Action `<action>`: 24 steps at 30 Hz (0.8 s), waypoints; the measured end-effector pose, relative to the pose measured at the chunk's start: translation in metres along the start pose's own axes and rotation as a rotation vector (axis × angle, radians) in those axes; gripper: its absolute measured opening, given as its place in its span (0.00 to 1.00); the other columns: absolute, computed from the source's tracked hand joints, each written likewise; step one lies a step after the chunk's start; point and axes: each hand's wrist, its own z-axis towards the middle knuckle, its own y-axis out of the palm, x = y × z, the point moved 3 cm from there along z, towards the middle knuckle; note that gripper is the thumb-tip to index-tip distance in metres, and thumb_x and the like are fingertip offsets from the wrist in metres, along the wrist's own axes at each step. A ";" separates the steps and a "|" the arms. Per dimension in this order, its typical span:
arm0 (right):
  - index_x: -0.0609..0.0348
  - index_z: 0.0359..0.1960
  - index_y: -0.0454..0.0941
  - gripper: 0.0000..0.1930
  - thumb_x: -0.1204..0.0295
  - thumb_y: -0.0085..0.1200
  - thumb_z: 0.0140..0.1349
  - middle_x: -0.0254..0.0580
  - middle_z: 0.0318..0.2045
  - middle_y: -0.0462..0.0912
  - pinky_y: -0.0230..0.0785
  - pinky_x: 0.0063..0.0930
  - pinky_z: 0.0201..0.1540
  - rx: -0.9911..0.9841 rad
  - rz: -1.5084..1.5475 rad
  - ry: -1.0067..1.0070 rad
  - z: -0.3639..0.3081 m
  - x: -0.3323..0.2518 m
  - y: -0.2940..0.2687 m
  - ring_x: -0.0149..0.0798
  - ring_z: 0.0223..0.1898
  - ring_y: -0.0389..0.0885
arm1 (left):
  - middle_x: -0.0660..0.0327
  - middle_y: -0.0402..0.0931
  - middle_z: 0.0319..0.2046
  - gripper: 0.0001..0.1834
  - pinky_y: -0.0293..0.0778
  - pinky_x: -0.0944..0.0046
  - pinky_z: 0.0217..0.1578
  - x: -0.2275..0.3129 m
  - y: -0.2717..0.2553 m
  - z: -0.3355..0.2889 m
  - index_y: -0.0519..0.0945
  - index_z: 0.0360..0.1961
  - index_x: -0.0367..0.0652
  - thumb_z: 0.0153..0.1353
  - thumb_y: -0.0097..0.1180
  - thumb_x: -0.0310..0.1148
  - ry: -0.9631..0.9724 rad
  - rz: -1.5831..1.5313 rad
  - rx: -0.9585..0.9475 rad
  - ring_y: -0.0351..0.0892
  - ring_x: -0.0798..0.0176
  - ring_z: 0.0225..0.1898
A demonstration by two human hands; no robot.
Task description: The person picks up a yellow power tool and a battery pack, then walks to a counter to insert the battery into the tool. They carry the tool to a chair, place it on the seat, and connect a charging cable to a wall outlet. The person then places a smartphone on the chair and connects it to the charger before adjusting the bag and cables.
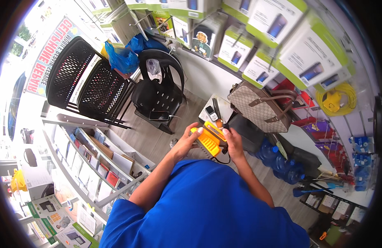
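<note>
Here, the yellow-and-black device [210,141] is gripped between half-curled left hand [185,141] and right hand [234,144]; below the right, the black cable [222,162] is best left slack.

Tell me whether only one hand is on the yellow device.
No, the left hand and the right hand both hold the yellow device, one at each side.

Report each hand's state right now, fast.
Left hand: closed, holding the left side of the yellow-and-black device.
Right hand: closed, holding its right side.
</note>
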 end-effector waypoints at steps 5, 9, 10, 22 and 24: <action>0.61 0.45 0.82 0.18 0.55 0.66 0.76 0.24 0.32 0.79 0.60 0.18 0.32 -0.166 0.046 0.098 0.026 -0.004 0.107 0.16 0.32 0.69 | 0.52 0.73 0.70 0.50 0.74 0.40 0.68 -0.007 -0.102 -0.006 0.59 0.79 0.49 0.71 0.63 0.69 -0.124 -0.309 0.044 0.77 0.50 0.69; 0.62 0.54 0.80 0.21 0.57 0.69 0.75 0.31 0.43 0.85 0.75 0.17 0.46 -0.222 0.089 0.257 0.041 0.004 0.178 0.19 0.42 0.81 | 0.56 0.77 0.65 0.46 0.76 0.40 0.66 -0.009 -0.162 -0.017 0.62 0.75 0.51 0.69 0.67 0.66 -0.082 -0.365 0.036 0.82 0.51 0.65; 0.62 0.55 0.80 0.22 0.57 0.69 0.75 0.32 0.43 0.85 0.75 0.18 0.47 -0.256 0.096 0.245 0.044 0.007 0.194 0.20 0.43 0.81 | 0.53 0.74 0.67 0.49 0.76 0.42 0.68 -0.009 -0.173 -0.018 0.58 0.78 0.52 0.69 0.69 0.64 -0.043 -0.450 0.025 0.80 0.51 0.66; 0.59 0.56 0.77 0.27 0.50 0.70 0.72 0.30 0.39 0.83 0.68 0.17 0.30 -0.605 -0.152 0.463 0.083 0.049 0.276 0.18 0.32 0.74 | 0.54 0.71 0.75 0.42 0.69 0.48 0.75 -0.035 -0.237 -0.035 0.60 0.82 0.52 0.77 0.60 0.58 -0.024 -0.733 0.263 0.74 0.52 0.74; 0.62 0.56 0.77 0.25 0.55 0.71 0.73 0.33 0.42 0.84 0.74 0.22 0.42 -0.605 -0.146 0.497 0.099 0.051 0.278 0.22 0.40 0.79 | 0.55 0.76 0.72 0.41 0.70 0.49 0.74 -0.041 -0.244 -0.020 0.66 0.79 0.50 0.77 0.55 0.65 -0.066 -0.727 0.320 0.78 0.55 0.71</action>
